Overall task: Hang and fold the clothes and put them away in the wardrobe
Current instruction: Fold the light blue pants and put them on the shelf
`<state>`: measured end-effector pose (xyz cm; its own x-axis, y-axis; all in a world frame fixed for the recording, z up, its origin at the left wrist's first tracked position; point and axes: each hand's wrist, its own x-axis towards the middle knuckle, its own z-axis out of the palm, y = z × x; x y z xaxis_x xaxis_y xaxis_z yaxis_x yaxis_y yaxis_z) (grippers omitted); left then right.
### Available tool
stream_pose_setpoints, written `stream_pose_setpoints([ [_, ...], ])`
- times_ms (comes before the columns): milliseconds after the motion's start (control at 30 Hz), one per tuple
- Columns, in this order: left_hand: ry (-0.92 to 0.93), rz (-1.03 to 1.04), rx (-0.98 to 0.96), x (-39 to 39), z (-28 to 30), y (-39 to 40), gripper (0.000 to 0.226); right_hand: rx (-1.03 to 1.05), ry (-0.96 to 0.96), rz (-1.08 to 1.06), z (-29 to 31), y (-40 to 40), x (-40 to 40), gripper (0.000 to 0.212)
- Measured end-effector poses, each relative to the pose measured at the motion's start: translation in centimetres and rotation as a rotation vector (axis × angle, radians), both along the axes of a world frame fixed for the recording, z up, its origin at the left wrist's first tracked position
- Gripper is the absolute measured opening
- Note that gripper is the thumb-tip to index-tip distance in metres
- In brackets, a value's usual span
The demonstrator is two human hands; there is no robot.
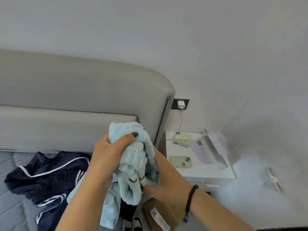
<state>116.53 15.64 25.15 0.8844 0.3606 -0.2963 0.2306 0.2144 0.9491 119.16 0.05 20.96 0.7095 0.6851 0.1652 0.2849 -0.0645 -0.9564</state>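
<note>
I hold the light blue fleece garment (133, 157) bunched up between my hands: my left hand (108, 157) grips its top, my right hand (160, 180) pinches underneath. It seems soft, light and floppy, so I should find the shoulders.

The fleece garment (133, 157) is pale sky blue with a ribbed texture and a small dark stitched mark on a white patch near its lower part. The jacket (50, 174) is deep navy with thin white piping and white stripes. The headboard (75, 90) is plain warm grey, the wall (216, 47) pale grey. The phone (180, 161) is light green with an orange mark, on a white tabletop (208, 170). The bracelet (191, 199) is black beads. The thumbnail (134, 134) is painted dark. The charger (181, 104) is white on a black socket plate (175, 104).
</note>
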Motion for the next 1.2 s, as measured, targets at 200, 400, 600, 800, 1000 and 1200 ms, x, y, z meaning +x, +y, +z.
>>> stream_pose_setpoints([
  [200,-0.042,-0.241,-0.049,-5.7,3.6,-11.4,0.027,-0.107,0.031,-0.328,2.2,-14.0,-9.0,0.042],
  [400,-0.142,-0.642,-0.154,-9.1,7.1,-21.2,0.040,-0.012,0.050,-0.682,6.7,-23.8,-16.3,0.025],
  [600,-0.122,-1.006,-0.315,-11.4,8.5,-31.5,0.062,0.073,0.058,-1.001,9.5,-31.4,-22.4,0.025],
  [800,-0.040,-1.340,-0.289,-11.7,8.5,-39.3,0.047,-0.050,0.070,-1.276,10.0,-36.8,-26.5,0.029],
  [1000,-0.033,-1.601,-0.166,-11.3,8.4,-45.6,0.034,-0.307,0.038,-1.480,11.0,-41.1,-29.3,0.034],
  [1200,-0.193,-1.667,0.146,-8.4,9.1,-52.1,0.013,-0.692,-0.050,-1.651,13.4,-46.7,-31.6,0.025],
])
